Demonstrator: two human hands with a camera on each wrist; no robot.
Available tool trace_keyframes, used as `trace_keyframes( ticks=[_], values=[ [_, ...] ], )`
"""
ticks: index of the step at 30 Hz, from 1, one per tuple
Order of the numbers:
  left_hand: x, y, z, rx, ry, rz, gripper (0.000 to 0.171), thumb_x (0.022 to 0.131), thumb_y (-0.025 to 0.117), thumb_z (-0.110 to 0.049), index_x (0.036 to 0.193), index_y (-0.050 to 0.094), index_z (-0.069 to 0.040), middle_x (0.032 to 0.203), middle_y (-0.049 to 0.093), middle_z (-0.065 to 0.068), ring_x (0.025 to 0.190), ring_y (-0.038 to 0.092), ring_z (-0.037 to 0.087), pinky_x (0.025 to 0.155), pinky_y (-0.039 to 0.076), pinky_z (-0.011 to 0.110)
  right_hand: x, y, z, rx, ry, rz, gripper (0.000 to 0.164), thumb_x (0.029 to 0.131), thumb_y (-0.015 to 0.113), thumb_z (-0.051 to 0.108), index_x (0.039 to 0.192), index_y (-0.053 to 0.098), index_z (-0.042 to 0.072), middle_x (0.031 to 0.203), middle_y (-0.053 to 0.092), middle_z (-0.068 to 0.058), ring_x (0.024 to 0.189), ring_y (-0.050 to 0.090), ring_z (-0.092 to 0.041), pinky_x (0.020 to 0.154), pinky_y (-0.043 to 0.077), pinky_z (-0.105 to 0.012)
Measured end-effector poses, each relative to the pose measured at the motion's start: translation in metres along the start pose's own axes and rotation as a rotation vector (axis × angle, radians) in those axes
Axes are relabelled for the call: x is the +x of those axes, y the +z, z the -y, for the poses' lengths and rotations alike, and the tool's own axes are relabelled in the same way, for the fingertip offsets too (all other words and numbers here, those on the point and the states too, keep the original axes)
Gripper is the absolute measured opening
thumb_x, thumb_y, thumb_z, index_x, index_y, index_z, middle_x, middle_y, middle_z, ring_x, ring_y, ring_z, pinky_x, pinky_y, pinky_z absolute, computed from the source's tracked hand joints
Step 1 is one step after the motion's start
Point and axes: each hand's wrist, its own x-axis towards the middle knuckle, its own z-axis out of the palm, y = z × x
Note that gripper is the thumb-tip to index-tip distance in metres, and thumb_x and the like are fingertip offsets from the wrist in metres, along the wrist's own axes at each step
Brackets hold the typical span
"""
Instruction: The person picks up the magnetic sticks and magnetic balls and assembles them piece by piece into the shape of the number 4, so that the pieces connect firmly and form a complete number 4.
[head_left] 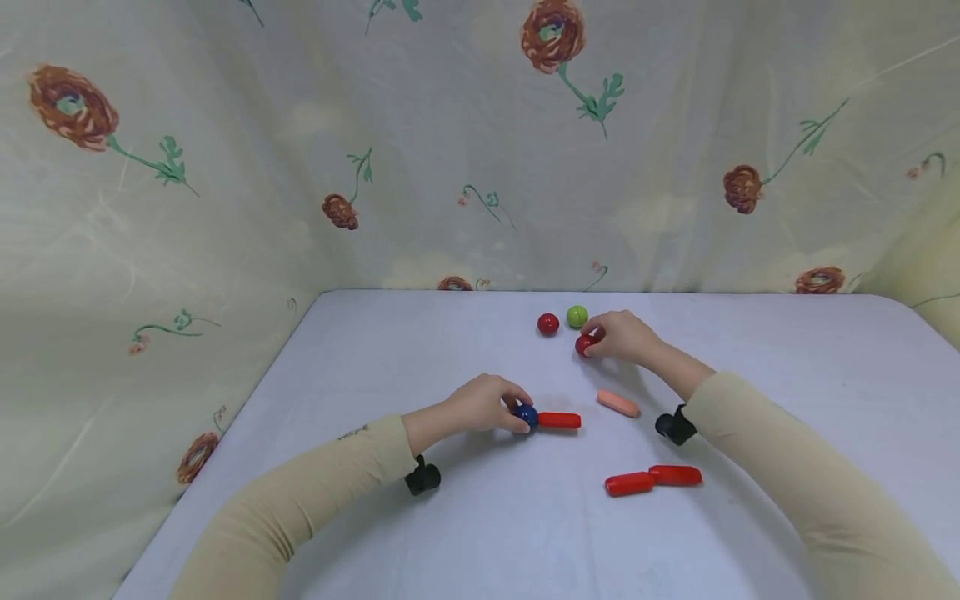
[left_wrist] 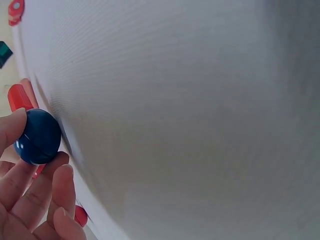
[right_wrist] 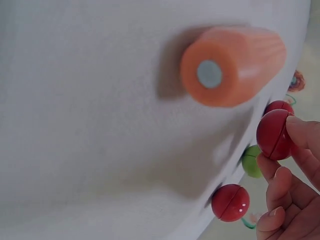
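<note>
Floral cloth, pale and printed with brown blooms on green stems, is hanging behind and beside a white table on which small toy pieces are lying.

A blue ball is being pinched by the left hand near the table's middle. In the left wrist view the ball is being held between the thumb above and curled fingertips below, the grip closed snugly on it with little gap to spare. A red cylinder is lying just beside the ball, and the two seem to be touching, though contact cannot be settled from the head view.

Farther back, a red ball is being gripped by the right hand. In the right wrist view this ball is being held between the thumb and the bent fingers, the hand closed around it only at the fingertips. Whether the ball is resting on the table or being lifted slightly cannot be told.

A second red ball and a green ball are sitting near each other just behind the right hand. An orange cylinder is lying between the two hands, apart from both. Two more red cylinders are lying end to end nearer the person, below the right forearm. Beige sleeves are covering both arms.
</note>
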Motion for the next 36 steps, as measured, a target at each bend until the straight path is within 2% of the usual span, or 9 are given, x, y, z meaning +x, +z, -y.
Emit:
trace_keyframes(
  ticks=[7, 16, 27, 36],
  values=[
    [0.0, 0.0, 0.0, 0.003, -0.005, -0.003, 0.036, 0.076, 0.074, -0.026, 0.111, 0.066, -0.017, 0.09, 0.064, -0.002, 0.082, 0.052, 0.011, 0.067, 0.042, 0.021, -0.013, -0.005, 0.006, 0.002, -0.041, -0.013, 0.034, 0.081, 0.068, 0.013, 0.111, 0.062, 0.0, 0.102, 0.063, -0.018, 0.092, 0.056, -0.029, 0.074, 0.052, -0.034],
    [-0.001, 0.001, -0.001, 0.021, -0.001, -0.01, 0.036, 0.077, 0.074, -0.026, 0.111, 0.066, -0.017, 0.092, 0.064, -0.001, 0.082, 0.051, 0.012, 0.067, 0.042, 0.021, -0.04, -0.009, 0.013, 0.015, -0.09, -0.014, 0.034, 0.078, 0.071, 0.011, 0.109, 0.063, 0.0, 0.096, 0.065, -0.015, 0.088, 0.058, -0.026, 0.069, 0.053, -0.03],
    [-0.001, 0.002, 0.0, 0.024, -0.005, -0.013, 0.036, 0.076, 0.074, -0.026, 0.111, 0.066, -0.018, 0.092, 0.064, -0.001, 0.081, 0.051, 0.011, 0.067, 0.042, 0.022, -0.068, -0.003, 0.021, 0.037, -0.149, 0.061, 0.029, 0.079, 0.07, 0.013, 0.106, 0.065, 0.004, 0.093, 0.066, -0.009, 0.086, 0.058, -0.021, 0.069, 0.052, -0.029],
    [0.0, 0.002, 0.0, 0.014, -0.014, -0.011, 0.037, 0.076, 0.074, -0.027, 0.111, 0.066, -0.018, 0.091, 0.064, -0.002, 0.081, 0.052, 0.011, 0.066, 0.042, 0.021, -0.08, 0.003, 0.025, 0.067, -0.136, 0.128, 0.033, 0.078, 0.07, 0.011, 0.109, 0.064, 0.002, 0.094, 0.066, -0.009, 0.085, 0.057, -0.018, 0.062, 0.051, -0.024]
  ],
)
